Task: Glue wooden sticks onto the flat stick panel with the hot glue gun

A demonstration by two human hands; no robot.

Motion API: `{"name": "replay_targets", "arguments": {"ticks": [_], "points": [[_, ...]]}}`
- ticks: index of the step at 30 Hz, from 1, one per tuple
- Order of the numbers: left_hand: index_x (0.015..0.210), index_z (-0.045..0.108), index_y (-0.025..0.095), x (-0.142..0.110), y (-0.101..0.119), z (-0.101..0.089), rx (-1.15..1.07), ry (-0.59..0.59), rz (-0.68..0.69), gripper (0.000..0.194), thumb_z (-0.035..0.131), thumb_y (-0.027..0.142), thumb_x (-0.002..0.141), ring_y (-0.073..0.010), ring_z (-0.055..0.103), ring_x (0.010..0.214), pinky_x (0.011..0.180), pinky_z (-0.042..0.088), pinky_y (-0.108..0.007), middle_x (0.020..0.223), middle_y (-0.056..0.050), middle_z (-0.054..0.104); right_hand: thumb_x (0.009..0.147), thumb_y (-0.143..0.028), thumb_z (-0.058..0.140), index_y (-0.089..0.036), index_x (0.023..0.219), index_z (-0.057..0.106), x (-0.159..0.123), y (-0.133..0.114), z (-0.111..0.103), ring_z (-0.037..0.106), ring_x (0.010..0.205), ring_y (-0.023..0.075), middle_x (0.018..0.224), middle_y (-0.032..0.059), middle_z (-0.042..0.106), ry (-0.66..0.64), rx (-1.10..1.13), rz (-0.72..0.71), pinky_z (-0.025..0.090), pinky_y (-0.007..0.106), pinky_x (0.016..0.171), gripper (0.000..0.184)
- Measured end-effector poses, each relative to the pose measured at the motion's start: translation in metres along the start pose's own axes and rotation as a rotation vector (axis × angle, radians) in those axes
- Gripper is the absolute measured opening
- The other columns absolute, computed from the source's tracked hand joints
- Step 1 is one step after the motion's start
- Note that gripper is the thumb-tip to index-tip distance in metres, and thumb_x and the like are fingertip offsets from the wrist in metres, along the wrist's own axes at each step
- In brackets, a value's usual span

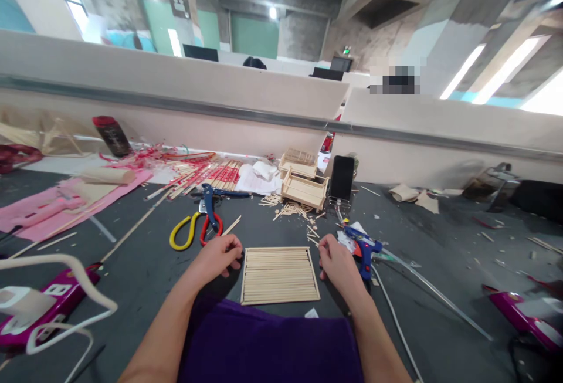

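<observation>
A flat rectangular panel of thin wooden sticks, framed by sticks along its edges, lies on the dark tabletop in front of me. Just off its left edge rests my left hand, its fingers loosely curled and slightly apart around nothing. My right hand is beside the right edge in much the same half-curled pose, also empty. Red-and-yellow-handled cutters lie beyond my left hand. A blue hot glue gun lies by my right hand, with a clear glue stick extending from it.
Small wooden stick-built models stand behind the panel, beside a propped phone. Loose sticks and offcuts lie around. A pink glue gun is at left. Magenta power strips with cables flank both sides; a low partition runs behind.
</observation>
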State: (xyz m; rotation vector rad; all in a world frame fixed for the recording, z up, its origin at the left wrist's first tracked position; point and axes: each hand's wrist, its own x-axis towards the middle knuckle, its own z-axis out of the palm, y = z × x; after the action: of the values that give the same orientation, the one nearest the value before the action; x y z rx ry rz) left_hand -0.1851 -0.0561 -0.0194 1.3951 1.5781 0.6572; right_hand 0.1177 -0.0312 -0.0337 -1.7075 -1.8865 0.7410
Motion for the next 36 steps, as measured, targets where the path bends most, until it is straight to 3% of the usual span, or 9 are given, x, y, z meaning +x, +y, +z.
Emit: {"name": "replay_targets", "arguments": {"ticks": [5,13,23,26,30,33,36], "points": [[0.081,0.052,0.018,-0.004,0.008,0.004,-0.022,-0.062,-0.029,0.020,0.050,0.037,0.074,-0.0204,0.069,0.074,0.046,0.047,-0.022,0.084,-0.005,0.068,0.089,-0.020,0.036,-0.023,0.085,0.045,-0.002,-0.001,0.003,0.058,0.039,0.0093,0.058,-0.0052,0.061,-0.087,0.075,0.065,0.034,0.017,0.041,0.010],[0.084,0.056,0.018,-0.002,0.007,0.003,-0.136,-0.001,0.012,0.026,0.055,0.042,0.074,-0.0191,0.065,0.081,0.054,0.049,-0.023,0.084,-0.004,0.064,0.083,-0.026,0.041,-0.022,0.083,0.048,0.003,0.000,0.008,0.066,0.051,0.0136,0.067,-0.0019,0.064,-0.116,0.275,0.174,0.039,0.016,0.034,0.008],[0.081,0.057,0.017,0.004,0.002,0.004,-0.137,0.044,0.043,0.026,0.057,0.042,0.073,-0.0202,0.065,0.083,0.058,0.051,-0.025,0.081,-0.004,0.063,0.083,-0.031,0.043,-0.022,0.079,0.051,0.003,-0.002,0.006,0.065,0.053,0.0125,0.070,-0.0012,0.064,-0.039,0.280,0.078,0.043,0.019,0.042,0.013],[0.079,0.056,0.018,0.006,0.001,0.001,-0.117,0.166,0.044,0.028,0.055,0.046,0.074,-0.0186,0.064,0.072,0.054,0.048,-0.024,0.074,-0.001,0.061,0.087,-0.035,0.043,-0.022,0.082,0.054,0.003,-0.003,0.001,0.060,0.047,0.0107,0.066,-0.0024,0.063,0.077,0.253,-0.016,0.045,0.022,0.050,0.018],[0.073,0.055,0.020,0.008,-0.002,-0.008,0.079,0.525,0.111,0.028,0.050,0.047,0.078,-0.0135,0.051,0.056,0.053,0.040,-0.023,0.060,0.003,0.053,0.090,-0.044,0.044,-0.020,0.086,0.057,0.001,-0.007,-0.006,0.055,0.047,0.0114,0.063,-0.0012,0.060,0.205,0.406,-0.086,0.043,0.023,0.049,0.027],[0.062,0.049,0.022,0.008,-0.005,-0.014,0.199,0.706,0.111,0.032,0.049,0.049,0.079,-0.0139,0.047,0.056,0.056,0.036,-0.024,0.054,0.004,0.047,0.087,-0.050,0.050,-0.019,0.081,0.058,-0.007,-0.025,-0.019,0.052,0.049,0.0117,0.061,-0.0005,0.058,0.216,0.697,-0.087,0.038,0.022,0.043,0.032],[0.060,0.048,0.022,0.007,-0.009,-0.019,0.292,0.733,0.035,0.033,0.049,0.050,0.078,-0.0152,0.050,0.057,0.056,0.035,-0.025,0.054,0.003,0.050,0.085,-0.054,0.054,-0.020,0.079,0.059,-0.025,-0.066,-0.048,0.055,0.056,0.0124,0.067,0.0005,0.058,0.144,1.082,-0.157,0.044,0.024,0.050,0.035]]}}
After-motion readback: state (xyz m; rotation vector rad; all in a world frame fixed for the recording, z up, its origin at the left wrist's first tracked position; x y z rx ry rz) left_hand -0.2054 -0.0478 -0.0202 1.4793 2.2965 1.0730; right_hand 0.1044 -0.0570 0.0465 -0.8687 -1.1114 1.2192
